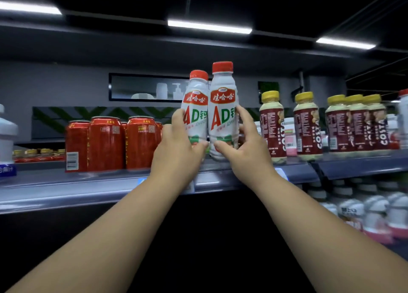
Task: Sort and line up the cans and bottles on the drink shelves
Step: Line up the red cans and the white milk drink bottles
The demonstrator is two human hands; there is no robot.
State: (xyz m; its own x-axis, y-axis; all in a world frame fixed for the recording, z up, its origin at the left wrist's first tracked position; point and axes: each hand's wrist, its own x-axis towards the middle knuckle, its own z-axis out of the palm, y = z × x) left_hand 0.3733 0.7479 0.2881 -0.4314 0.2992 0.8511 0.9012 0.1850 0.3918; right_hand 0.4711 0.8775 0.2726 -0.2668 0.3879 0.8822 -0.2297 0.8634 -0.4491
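While both arms are raised to the upper shelf (92, 182), two white red-capped bottles are held side by side, touching: left bottle (195, 107) clasped in the left hand (176, 151), right bottle (223, 107) in the right hand (247, 151). Red cans (106, 142) are ranged to the left, brown yellow-capped bottles (306, 125) to the right

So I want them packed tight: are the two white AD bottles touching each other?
Touching. The head view shows the left bottle and the right bottle pressed side by side with no gap between their labels, each held by one of the hands.
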